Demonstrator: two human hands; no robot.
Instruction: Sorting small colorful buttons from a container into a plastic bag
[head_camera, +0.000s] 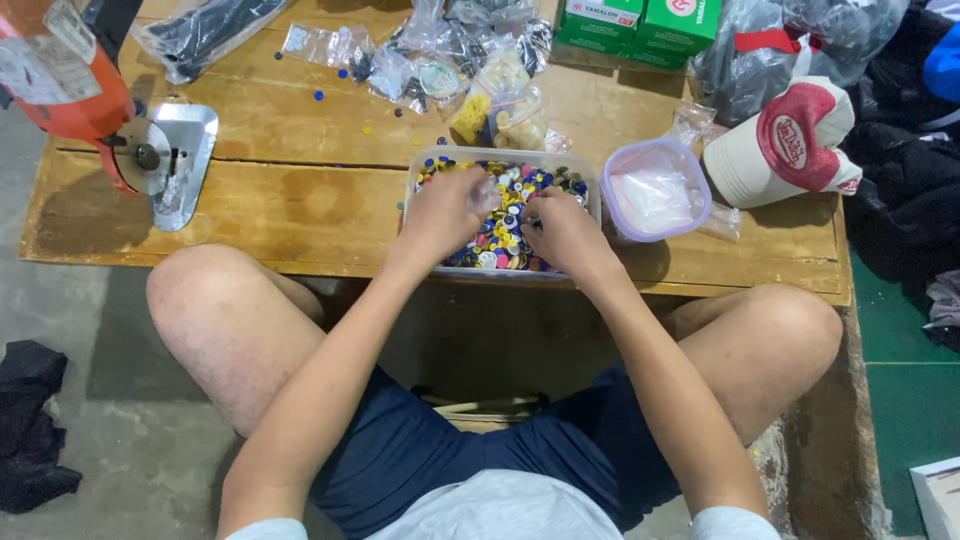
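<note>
From the head view, both hands are down in a clear tub (590, 190) of coloured buttons (505, 235) at the near edge of the wooden table (300, 200). The left hand (443, 212) pinches a small clear bag (487, 194) with curled fingers. The right hand (562, 228) rests half-closed on the buttons; whether it holds any cannot be told. A lidded container (655, 190) stands just beside the tub.

2 green cardboard boxes (638, 22) with white and red label patches stand side by side at the table's far edge. clear plastic bags (430, 50) of small parts lie heaped left of them. a dark bag (205, 30) lies at the far left. an orange machine (55, 75) carries a white label (68, 22).
</note>
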